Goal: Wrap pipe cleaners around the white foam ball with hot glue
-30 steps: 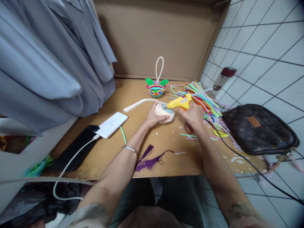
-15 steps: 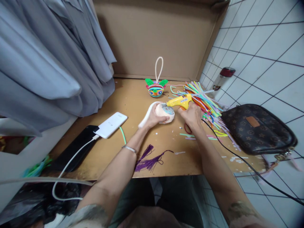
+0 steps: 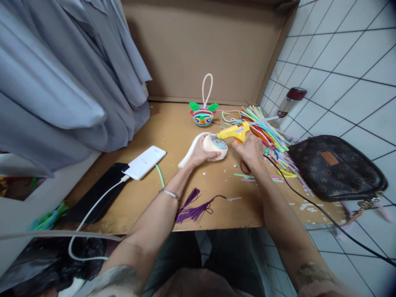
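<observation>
At the centre of the frame, the left hand (image 3: 198, 154) had its fingers curled around a cream-wrapped ball (image 3: 215, 147), covering part of it; a white strip (image 3: 192, 149) ran back alongside the hand. Just right, the right hand (image 3: 252, 150) was closed about a yellow glue gun (image 3: 233, 132), hiding its handle. Whether the nozzle touched the ball's upper rim was hard to tell. Behind, colourful strips (image 3: 272, 131) were partly blocked from view; the black cord (image 3: 309, 200) ran out of frame, lower right.
</observation>
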Available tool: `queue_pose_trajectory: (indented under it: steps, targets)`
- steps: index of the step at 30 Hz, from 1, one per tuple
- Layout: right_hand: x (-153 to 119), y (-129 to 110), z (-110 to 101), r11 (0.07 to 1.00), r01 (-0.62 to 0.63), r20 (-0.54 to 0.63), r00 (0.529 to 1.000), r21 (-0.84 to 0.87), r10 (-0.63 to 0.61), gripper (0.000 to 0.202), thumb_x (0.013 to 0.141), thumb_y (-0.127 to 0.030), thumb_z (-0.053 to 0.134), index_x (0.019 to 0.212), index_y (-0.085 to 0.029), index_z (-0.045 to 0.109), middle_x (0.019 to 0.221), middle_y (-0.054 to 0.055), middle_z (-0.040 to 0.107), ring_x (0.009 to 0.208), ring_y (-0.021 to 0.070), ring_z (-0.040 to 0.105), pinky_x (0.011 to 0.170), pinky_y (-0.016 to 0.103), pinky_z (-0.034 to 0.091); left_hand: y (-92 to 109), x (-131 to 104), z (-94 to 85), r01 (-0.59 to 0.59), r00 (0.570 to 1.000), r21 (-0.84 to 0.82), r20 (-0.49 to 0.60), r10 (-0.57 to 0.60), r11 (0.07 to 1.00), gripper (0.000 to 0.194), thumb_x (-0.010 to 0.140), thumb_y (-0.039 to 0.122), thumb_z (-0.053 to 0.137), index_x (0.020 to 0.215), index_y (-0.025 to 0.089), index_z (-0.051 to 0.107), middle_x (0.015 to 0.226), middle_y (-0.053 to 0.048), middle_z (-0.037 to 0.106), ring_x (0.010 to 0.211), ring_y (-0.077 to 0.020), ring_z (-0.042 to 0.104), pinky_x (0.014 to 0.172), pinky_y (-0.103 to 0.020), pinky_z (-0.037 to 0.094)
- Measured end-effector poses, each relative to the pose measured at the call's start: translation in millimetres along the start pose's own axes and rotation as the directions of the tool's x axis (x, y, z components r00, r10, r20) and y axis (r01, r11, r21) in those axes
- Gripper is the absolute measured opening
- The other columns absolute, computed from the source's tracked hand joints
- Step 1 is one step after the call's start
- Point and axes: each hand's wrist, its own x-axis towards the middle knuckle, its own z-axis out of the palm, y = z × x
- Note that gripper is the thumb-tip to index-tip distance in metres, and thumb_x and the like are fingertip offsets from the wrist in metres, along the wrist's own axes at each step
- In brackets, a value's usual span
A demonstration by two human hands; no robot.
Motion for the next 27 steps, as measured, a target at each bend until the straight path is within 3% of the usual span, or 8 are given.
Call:
queue_pose_trajectory:
  steps: [10,27]
  targets:
    - [3.0,4.8,1.3,1.0,0.009,0.016,1.0,-0.025,-0.008,0.046,0.086,-0.046,0.057,0.117,-0.014,0.072,0.107,0.017,0.078,0.101,0.0343,0.073,0.08,0.039,0.053,6.0,-1.0,-0.5,0.002,1.0,0.0,-0.024,-0.002,1.0,0.079,0.051,0.032,0.091,0.122,0.018,0.058,0.13,-0.01,0.069,0.117,-0.0272,0.067,0.105,-0.042,0.056]
    - [8.1,9.9,0.9,0.999,0.029,0.023,0.999,-0.016,-0.029,0.044,0.082,-0.045,0.06,0.113,-0.016,0.074,0.106,0.016,0.079,0.101,0.0352,0.072,0.081,0.039,0.052,2.0,0.5,1.0,0.023,1.0,0.015,0.0,-0.023,1.0,0.086,0.051,0.033,0.091,0.129,0.018,0.055,0.131,-0.01,0.069,0.119,-0.0276,0.067,0.108,-0.042,0.054]
